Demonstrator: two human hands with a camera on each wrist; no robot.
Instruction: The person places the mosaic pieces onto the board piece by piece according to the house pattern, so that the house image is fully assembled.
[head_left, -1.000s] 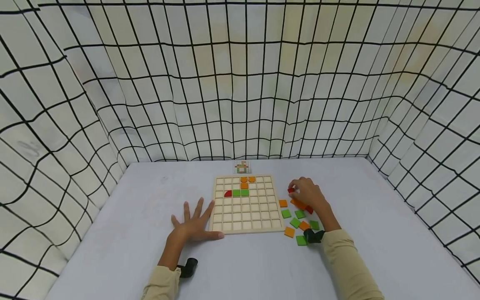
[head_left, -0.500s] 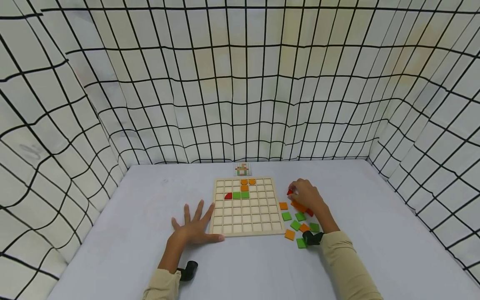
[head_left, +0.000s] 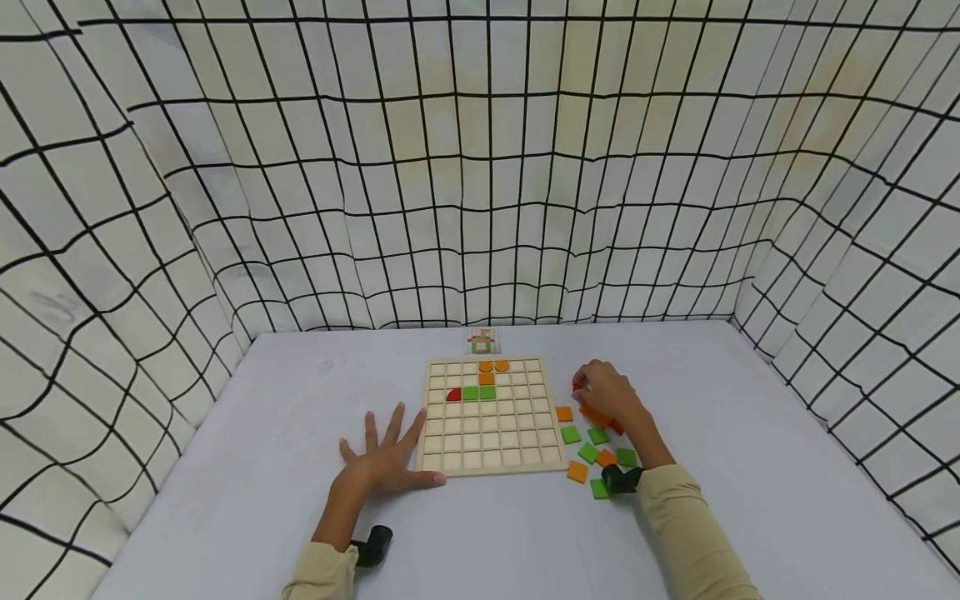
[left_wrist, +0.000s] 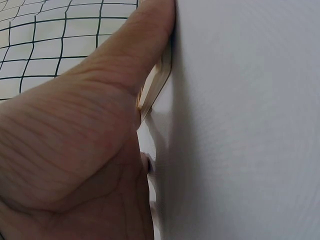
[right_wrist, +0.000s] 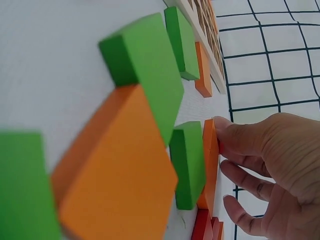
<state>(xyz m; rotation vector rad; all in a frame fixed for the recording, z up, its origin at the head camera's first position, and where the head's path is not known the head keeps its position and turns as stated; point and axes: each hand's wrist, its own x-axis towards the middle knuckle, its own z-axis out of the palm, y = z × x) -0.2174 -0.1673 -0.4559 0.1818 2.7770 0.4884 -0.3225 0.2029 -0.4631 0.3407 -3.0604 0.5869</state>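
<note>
My left hand (head_left: 386, 467) lies with spread fingers at the left edge of a wooden grid board (head_left: 491, 472); its thumb rests by the front corner. On the board sit a red quarter-round tile (head_left: 454, 395), two green tiles (head_left: 478, 392), an orange square tile (head_left: 487, 379) and two orange round-marked tiles (head_left: 493, 367). Right of the board, my right hand (head_left: 609, 392) pinches a small red tile (head_left: 577, 387) between thumb and fingers. Its shape is mostly hidden. Below that hand lie orange tiles (head_left: 595, 416) and a red tile (head_left: 617, 427).
Loose green tiles (head_left: 588, 453) and orange tiles (head_left: 577, 472) are scattered along the board's right side. A small pattern card (head_left: 482, 340) lies behind the board. Black-lined netting (head_left: 480, 208) over white walls encloses the white table (head_left: 262, 433) at back and sides.
The head view has shifted slightly. The red tile appears to turn a little in my right hand's fingers and shows less now. My left hand and the tiles on the board stay put.
</note>
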